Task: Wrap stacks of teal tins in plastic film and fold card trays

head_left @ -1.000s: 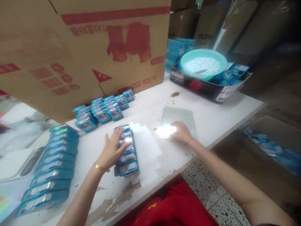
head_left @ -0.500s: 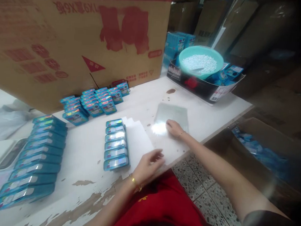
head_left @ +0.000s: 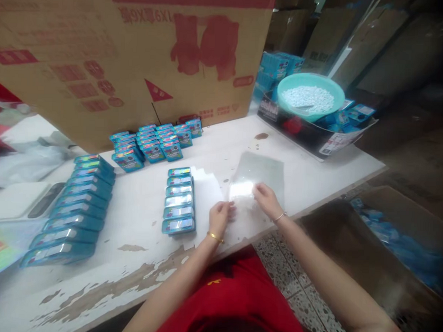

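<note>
A stack of clear plastic sheets [head_left: 268, 168] lies flat on the white table, with a bright glare on its surface. My right hand [head_left: 268, 201] is closed in a pinch on the near part of the top plastic sheet. At its near left corner, my left hand [head_left: 220, 215] has its fingers curled together on the plastic; the fingertips are slightly blurred. Left of my left hand, a row of blue tins [head_left: 179, 201] stands on edge, beside several white paper sheets [head_left: 207, 185] partly covered by them.
A longer row of blue tins [head_left: 80, 207] stands at left by a scale [head_left: 19, 200]. More tins [head_left: 154, 151] stand before a big carton [head_left: 138, 51]. At back right, a black box [head_left: 299, 127] bears a green bowl [head_left: 340, 95] of white pellets. Below right is an open carton [head_left: 416, 211].
My left hand has moved forward from the table's front edge to the plastic sheets. My right hand stays on them. The view has shifted, so the scene sits further right.
</note>
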`<state>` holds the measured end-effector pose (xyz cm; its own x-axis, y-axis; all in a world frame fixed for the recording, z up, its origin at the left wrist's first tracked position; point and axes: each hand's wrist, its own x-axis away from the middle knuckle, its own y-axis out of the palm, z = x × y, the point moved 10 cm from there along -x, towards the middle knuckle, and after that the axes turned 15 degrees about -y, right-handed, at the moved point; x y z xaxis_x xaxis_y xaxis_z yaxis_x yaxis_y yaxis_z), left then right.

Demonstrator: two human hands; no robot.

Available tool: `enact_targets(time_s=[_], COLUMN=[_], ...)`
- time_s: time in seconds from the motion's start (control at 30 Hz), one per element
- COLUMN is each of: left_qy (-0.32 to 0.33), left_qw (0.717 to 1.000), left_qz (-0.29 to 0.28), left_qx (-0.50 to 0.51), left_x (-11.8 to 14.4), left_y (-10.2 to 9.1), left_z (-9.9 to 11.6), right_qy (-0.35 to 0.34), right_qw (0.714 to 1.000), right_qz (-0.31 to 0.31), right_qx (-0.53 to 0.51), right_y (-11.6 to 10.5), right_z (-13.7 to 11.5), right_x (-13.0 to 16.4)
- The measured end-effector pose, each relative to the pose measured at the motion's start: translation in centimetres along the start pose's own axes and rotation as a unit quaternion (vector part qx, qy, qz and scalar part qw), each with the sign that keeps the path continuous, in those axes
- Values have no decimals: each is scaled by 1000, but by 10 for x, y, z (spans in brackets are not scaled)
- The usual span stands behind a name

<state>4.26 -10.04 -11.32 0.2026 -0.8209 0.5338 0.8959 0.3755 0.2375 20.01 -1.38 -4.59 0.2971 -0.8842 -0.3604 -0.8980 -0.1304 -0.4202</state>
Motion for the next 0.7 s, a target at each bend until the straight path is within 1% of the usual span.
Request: enact_targets(time_s=[0.1, 0.13, 0.2, 0.23, 0.3, 0.37, 0.4, 0.43, 0.47, 0.5, 0.53, 0.57, 0.6, 0.63, 0.67, 0.7], left_qy=[26, 37, 54, 60, 70, 78, 81, 86, 92, 99, 108, 118, 126, 130, 123, 106], left_qw=[1000, 999, 998, 998, 996, 994, 993, 992, 990, 988, 983, 977, 972, 969, 973, 981], left_qz=[-1, -2, -14, -27, -59, -83, -88, -92, -101, -116, -137, -160, -176, -177, -158, -121], left_qx=[6, 6, 2, -1, -5, -4, -1, 7, 18, 34, 53, 75, 95, 110, 113, 107], left_x=[2, 2, 4, 6, 10, 15, 18, 21, 26, 30, 36, 41, 46, 48, 47, 43], left_y=[14, 20, 30, 35, 45, 53, 57, 63, 69, 78, 87, 95, 101, 103, 99, 90], left_z=[14, 19, 29, 32, 38, 45, 50, 57, 65, 75, 86, 97, 105, 110, 108, 100], right_qy=[15, 19, 16, 11, 9, 17, 17, 4, -23, -66, -120, -172, -211, -238, -254, -259], right_qw=[995, 993, 991, 992, 993, 997, 998, 997, 994, 986, 975, 962, 951, 944, 941, 941], right_qz=[-68, -78, -70, -58, -32, 4, 36, 72, 107, 134, 147, 144, 129, 104, 69, 30], right_qx=[-68, -88, -111, -116, -109, -76, -47, -11, 30, 72, 117, 156, 184, 203, 212, 215], right_y=[24, 31, 36, 34, 21, -3, -22, -42, -63, -80, -91, -94, -91, -81, -66, -47], right_z=[-13, -19, -27, -29, -28, -26, -31, -42, -61, -88, -121, -152, -178, -196, -204, -201], right_x=[21, 29, 40, 43, 42, 33, 27, 21, 16, 11, 8, 7, 7, 7, 8, 10])
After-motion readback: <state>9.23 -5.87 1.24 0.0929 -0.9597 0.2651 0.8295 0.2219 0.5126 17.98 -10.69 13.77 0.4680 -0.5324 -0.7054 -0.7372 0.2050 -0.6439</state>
